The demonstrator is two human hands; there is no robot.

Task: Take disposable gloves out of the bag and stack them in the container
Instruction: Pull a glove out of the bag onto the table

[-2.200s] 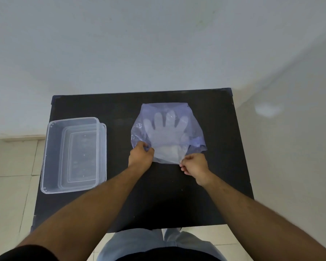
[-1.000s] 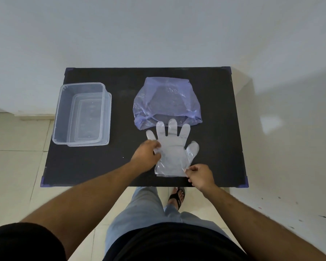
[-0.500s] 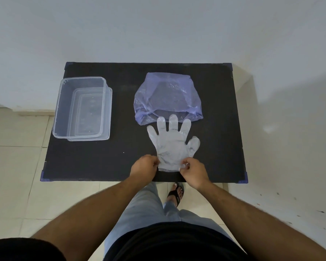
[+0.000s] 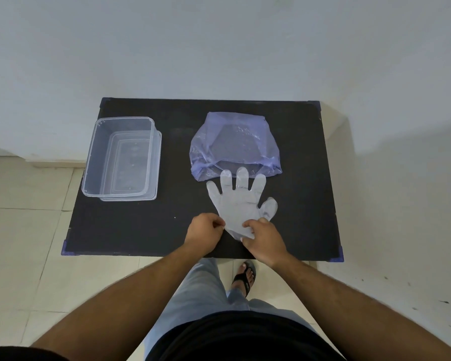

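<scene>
Right now I have the glove (image 4: 238,204) flat on the desk (image 4: 141,230), cuff toward me and fingers pointing far, tips just touching the mouth of the bag (image 4: 235,144). My left hand (image 4: 205,231) pinches the cuff's left corner; my right hand (image 4: 263,237) is clamped on the cuff's near right part. The container (image 4: 120,158) sits well apart to the far left, nearer my left hand, so I judge the carry goes leftward and away from me.
</scene>
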